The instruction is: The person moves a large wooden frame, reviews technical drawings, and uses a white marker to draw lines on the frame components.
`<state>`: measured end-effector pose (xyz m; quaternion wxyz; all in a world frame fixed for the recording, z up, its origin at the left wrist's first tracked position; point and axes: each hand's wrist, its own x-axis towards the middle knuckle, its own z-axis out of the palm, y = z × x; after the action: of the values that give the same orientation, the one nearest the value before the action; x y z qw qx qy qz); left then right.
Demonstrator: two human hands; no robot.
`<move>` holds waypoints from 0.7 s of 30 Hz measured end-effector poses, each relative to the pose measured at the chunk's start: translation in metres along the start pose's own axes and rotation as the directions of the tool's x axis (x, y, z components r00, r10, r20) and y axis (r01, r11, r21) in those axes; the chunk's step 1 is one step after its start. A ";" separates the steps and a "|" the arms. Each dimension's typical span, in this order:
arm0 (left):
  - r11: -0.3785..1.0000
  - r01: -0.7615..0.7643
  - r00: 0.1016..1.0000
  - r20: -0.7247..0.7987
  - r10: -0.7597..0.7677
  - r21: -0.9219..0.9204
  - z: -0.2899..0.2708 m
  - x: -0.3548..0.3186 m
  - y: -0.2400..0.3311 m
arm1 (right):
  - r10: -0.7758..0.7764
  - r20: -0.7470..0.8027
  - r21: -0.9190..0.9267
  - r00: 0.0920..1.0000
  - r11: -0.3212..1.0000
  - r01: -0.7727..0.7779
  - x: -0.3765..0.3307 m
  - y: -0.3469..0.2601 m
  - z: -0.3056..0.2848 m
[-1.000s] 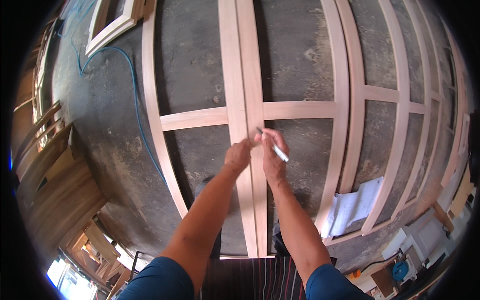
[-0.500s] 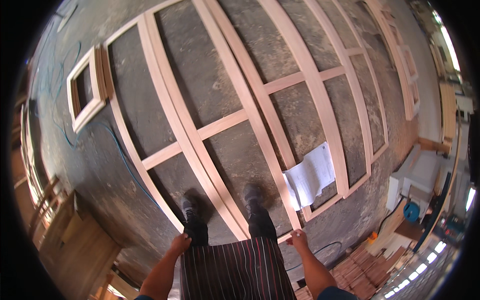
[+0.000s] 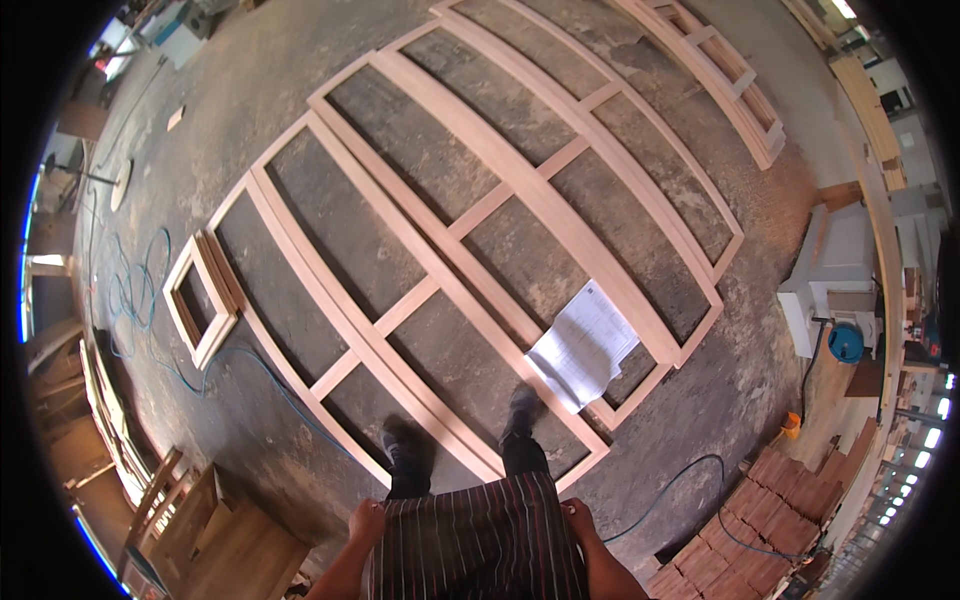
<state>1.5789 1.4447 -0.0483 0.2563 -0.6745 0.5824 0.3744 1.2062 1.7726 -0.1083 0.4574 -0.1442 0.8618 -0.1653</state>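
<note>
Grey concrete floor strewn left to right: blue hose, small wooden frame, large pale wooden frame lying flat, paper sheet on its rail, stacked boards at right; shifted since half a second ago, frame swung further left, shoes now inside it; left hand and right hand apart, pressed against striped apron at hips; closed or loose, cannot tell.

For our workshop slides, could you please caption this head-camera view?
Person standing on large wooden frames laid on concrete, left hand and right hand at a striped apron, paper sheets nearby.
</note>
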 end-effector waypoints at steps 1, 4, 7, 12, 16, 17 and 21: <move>1.000 -0.021 1.000 -0.014 0.021 0.008 -0.003 -0.012 0.003 | 0.016 0.019 0.031 1.000 0.999 -0.016 0.004 -0.003 -0.015; 0.999 -0.045 0.997 -0.067 0.045 -0.006 -0.010 -0.041 0.032 | 0.150 0.154 0.454 0.977 0.867 -0.205 0.027 -0.023 -0.070; 0.985 -0.126 0.971 -0.217 0.098 -0.120 -0.025 -0.067 0.083 | 0.185 0.130 0.728 0.974 0.649 -0.220 0.056 -0.033 -0.128; 0.954 -0.200 0.974 -0.152 0.169 -0.222 -0.043 -0.070 0.167 | 0.234 0.051 0.741 0.971 0.643 -0.194 0.084 -0.038 -0.193; 0.958 -0.280 0.956 0.072 0.284 -0.057 -0.032 -0.044 0.205 | 0.230 0.054 0.695 0.972 0.690 -0.202 0.058 -0.039 -0.217; 0.947 -0.320 0.940 0.117 0.320 -0.023 -0.028 -0.036 0.209 | 0.228 0.030 0.667 0.973 0.721 -0.189 0.044 -0.038 -0.220; 0.920 -0.393 0.899 0.206 0.387 -0.012 -0.033 -0.011 0.243 | 0.187 -0.033 0.492 0.982 0.858 -0.146 -0.022 -0.019 -0.226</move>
<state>1.3483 1.3788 0.0021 0.2447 -0.4984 0.6817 0.4764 1.0314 1.7984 0.0352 0.4567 0.0574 0.8191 -0.3424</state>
